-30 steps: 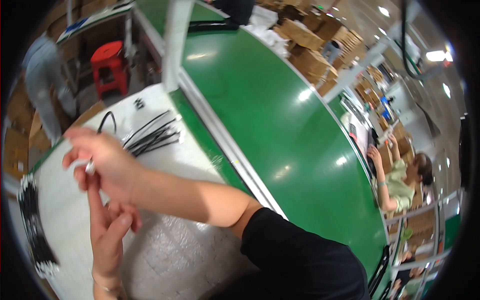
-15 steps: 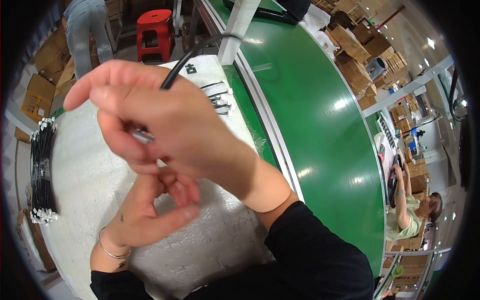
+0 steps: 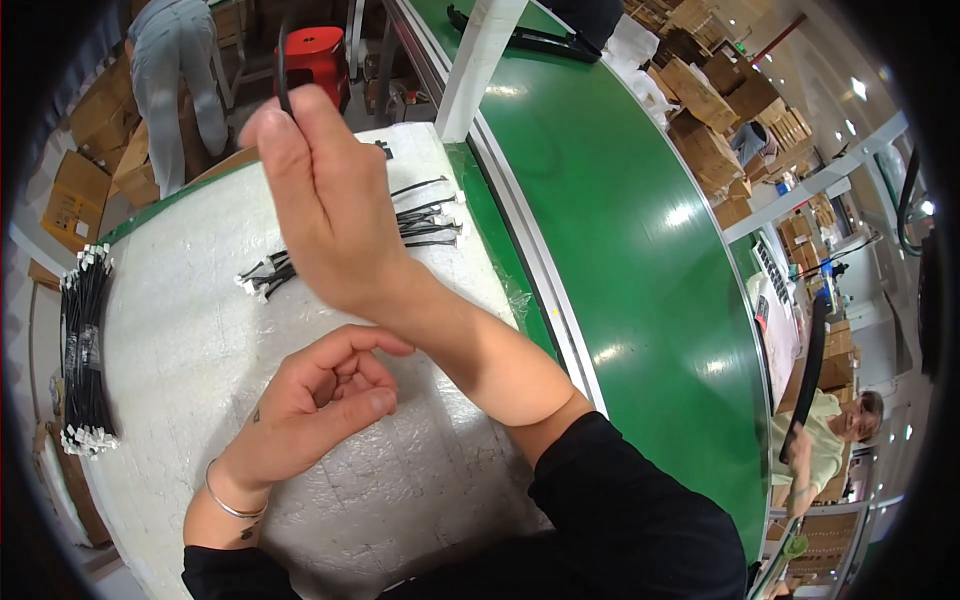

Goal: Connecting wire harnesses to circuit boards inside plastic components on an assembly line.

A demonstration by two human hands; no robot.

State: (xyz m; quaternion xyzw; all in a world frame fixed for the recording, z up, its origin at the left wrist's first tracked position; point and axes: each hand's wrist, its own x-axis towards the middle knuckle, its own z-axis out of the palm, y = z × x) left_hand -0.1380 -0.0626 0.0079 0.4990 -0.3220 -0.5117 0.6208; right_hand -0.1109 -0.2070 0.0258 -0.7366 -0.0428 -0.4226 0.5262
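My right hand (image 3: 335,205) is raised above the white foam-like work surface (image 3: 200,350), its fingers closed on a black cable (image 3: 281,70). The cable rises blurred from between thumb and forefinger, and the palm side is hidden. Below it, my left hand (image 3: 320,400) hovers with thumb apart and fingers loosely curled, nothing visible in it. Several short black cables with white connectors (image 3: 428,228) lie on the surface behind my right hand, their other ends (image 3: 268,274) showing left of the wrist.
A taped bundle of black cables (image 3: 85,345) lies at the left edge. To the right runs a green conveyor belt (image 3: 630,220), with a white post (image 3: 480,70) beside it. A red stool (image 3: 318,55) and a person in grey trousers (image 3: 180,85) are beyond; another person (image 3: 825,440) holds a long black part.
My right hand has lifted up and away from my left, uncovering the loose cables beneath. The held cable now points upward. At far right, the other person has raised a long black part.
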